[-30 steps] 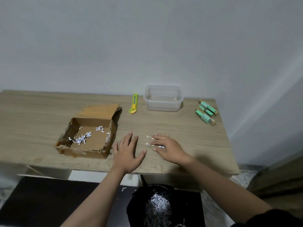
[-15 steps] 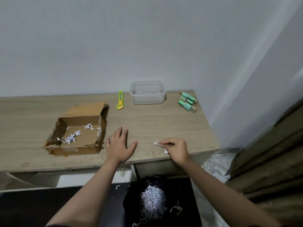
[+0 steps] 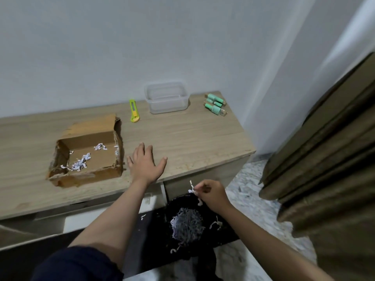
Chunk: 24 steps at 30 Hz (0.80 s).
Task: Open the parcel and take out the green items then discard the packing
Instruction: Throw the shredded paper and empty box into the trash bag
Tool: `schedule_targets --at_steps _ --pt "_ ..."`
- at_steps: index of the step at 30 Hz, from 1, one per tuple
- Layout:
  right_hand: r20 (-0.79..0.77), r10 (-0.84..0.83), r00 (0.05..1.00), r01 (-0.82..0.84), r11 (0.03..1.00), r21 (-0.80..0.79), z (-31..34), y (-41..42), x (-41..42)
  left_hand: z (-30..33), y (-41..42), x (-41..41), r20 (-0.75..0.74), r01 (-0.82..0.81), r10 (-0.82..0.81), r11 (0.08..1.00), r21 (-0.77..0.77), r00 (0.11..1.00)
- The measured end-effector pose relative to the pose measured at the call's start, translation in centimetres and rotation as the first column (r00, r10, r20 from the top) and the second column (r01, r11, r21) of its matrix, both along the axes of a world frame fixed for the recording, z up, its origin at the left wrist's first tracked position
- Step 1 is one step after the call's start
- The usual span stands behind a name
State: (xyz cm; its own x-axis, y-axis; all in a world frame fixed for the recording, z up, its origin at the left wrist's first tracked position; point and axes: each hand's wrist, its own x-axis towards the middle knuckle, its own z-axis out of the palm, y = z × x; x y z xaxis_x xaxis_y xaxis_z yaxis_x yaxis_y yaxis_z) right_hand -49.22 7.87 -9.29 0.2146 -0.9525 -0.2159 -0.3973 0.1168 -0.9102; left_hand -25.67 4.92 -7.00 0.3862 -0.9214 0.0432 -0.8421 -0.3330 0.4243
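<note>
Pinching a few paper shreds (image 3: 194, 190) over the black bin (image 3: 188, 220), the right hand (image 3: 211, 194) is discarding packing while the left hand (image 3: 145, 162) is lying flat, fingers spread, on the table (image 3: 192, 136). Green items (image 3: 215, 103) are sitting out already; shreds are remaining in the open parcel (image 3: 87, 153).

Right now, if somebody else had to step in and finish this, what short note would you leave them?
Left hand: open, flat on the wooden table.
Right hand: pinching white paper shreds above the black bin bag on the floor.
Done: brown cardboard box opened; green cylindrical items out, at the table's far right corner.
Left: drop these shreds, clear the shreds in the box, discard the box.
</note>
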Motion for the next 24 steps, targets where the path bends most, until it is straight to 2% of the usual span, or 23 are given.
schedule_targets --at_steps 9,14,18,21,24 --pt "-0.001 -0.087 0.996 0.087 0.995 0.042 -0.3 1.7 0.6 -0.2 1.0 0.2 -0.023 0.055 -0.055 0.998 0.011 0.998" --pt "-0.073 -0.188 0.979 0.192 0.980 0.059 0.1 2.7 -0.2 -0.5 1.4 0.1 -0.041 0.071 -0.071 0.997 0.003 0.997" --pt "-0.076 -0.168 0.983 0.171 0.985 0.032 1.1 2.8 -0.2 -0.7 1.7 -0.1 -0.064 0.064 -0.064 0.998 -0.003 0.996" --pt "-0.027 -0.176 0.984 0.175 0.984 -0.033 2.5 1.5 0.4 -0.3 1.4 -0.2 -0.216 0.044 -0.048 0.999 -0.024 0.975" --pt "0.081 -0.189 0.979 0.195 0.977 -0.082 3.7 -0.4 2.0 0.9 1.9 -0.3 -0.487 0.009 -0.091 0.986 -0.169 0.869"
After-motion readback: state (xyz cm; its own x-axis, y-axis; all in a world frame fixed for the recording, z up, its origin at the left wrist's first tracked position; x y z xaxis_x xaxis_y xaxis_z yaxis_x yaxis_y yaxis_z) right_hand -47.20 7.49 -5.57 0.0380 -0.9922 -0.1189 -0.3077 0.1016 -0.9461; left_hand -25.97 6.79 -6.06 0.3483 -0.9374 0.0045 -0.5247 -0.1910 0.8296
